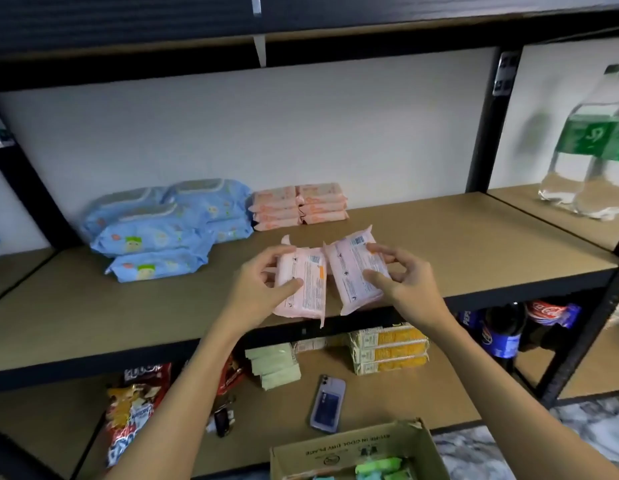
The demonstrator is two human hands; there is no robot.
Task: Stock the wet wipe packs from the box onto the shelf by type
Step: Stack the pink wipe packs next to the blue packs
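My left hand point(263, 285) grips one pink wet wipe pack point(306, 289), back side up, over the front edge of the middle shelf point(457, 244). Beside it my right hand point(401, 275) holds a second pink pack point(353, 271), tilted. Two short stacks of pink packs point(298, 206) stand at the back of the shelf. To their left lie several blue baby wipe packs point(169, 226). The cardboard box point(356, 448) sits open at the bottom, with green packs point(380, 469) inside.
A clear bottle with a green label point(592, 147) stands on the shelf to the right. On the lower shelf lie a phone point(327, 403), snack bags point(135, 407), pale green packets point(273, 365), yellow boxes point(387, 348) and cola bottles point(502, 334). Black uprights frame the shelf.
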